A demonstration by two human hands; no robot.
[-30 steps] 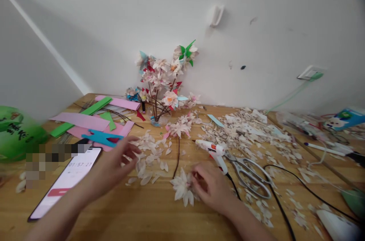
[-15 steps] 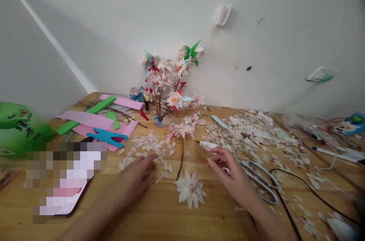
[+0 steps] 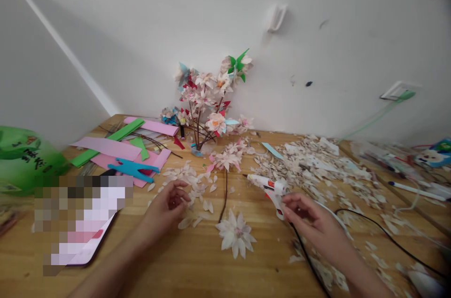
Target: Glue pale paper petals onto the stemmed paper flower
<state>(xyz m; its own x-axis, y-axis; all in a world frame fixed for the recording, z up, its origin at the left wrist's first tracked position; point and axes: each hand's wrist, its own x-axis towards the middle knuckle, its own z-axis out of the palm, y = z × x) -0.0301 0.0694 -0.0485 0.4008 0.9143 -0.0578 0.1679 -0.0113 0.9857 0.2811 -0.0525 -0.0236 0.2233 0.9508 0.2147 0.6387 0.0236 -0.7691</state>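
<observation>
My left hand (image 3: 168,206) hovers above the table beside loose pale petals (image 3: 204,185), its fingers loosely curled and apart, with nothing visible in them. A white hot glue gun (image 3: 269,187) lies on the table, nozzle pointing left. At its handle is my right hand (image 3: 310,218), fingers bent and thumb apart; the fingertips are right by the handle's edge, and firm contact cannot be made out. Between my hands lies a white petal flower (image 3: 237,234). Behind it a brown stem (image 3: 224,197) runs up to a pinkish flower (image 3: 228,157).
A bunch of handmade flowers (image 3: 207,96) stands near the wall. Coloured paper strips (image 3: 112,145), a blue clip-like tool (image 3: 134,170) and a phone (image 3: 93,239) lie left. Dried petals (image 3: 310,161) cover the right side, crossed by a black cable (image 3: 380,232). A green bag (image 3: 28,159) sits far left.
My right hand has shifted right from over the glue gun to its handle, uncovering the gun's body. The left hand has turned slightly and moved a little left. The flowers stay put.
</observation>
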